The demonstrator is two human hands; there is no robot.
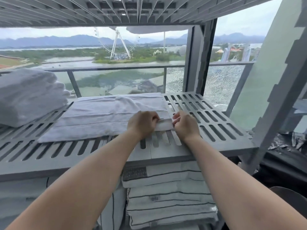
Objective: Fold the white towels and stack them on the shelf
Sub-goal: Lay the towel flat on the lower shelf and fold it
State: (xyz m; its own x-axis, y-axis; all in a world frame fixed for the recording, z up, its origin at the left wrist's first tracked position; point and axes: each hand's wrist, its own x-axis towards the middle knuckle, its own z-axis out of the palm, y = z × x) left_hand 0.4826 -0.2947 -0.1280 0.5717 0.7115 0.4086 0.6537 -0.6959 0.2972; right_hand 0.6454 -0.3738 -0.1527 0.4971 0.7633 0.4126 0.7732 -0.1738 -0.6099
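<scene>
A white towel lies spread flat on the grey slotted shelf, covering its middle. My left hand and my right hand sit close together at the towel's near right corner. Both pinch that corner's edge between fingers and thumb. A stack of folded white towels rests on the same shelf at the far left. The corner itself is partly hidden by my fingers.
Below the shelf sits a pile of folded white towels with dark stripes. Another slotted shelf hangs overhead. A grey upright post stands at the right. Behind the shelf is a window with a glass balcony railing.
</scene>
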